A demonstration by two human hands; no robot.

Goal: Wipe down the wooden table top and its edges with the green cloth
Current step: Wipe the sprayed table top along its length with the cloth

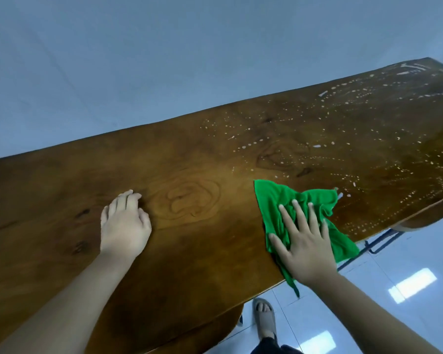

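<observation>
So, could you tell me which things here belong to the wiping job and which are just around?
Job: green cloth; wooden table top; right hand, flat on the cloth; left hand, resting on the top; pale spots on the top.
Just around: sandalled foot; tiled floor; dark metal frame; wall.

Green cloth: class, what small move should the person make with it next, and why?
Probably slide the green cloth rightward into the pale spots. The right hand presses it flat by the near edge of the wooden table top; spots dot the wood just beyond it, while the wood by the left hand looks free of spots.
</observation>
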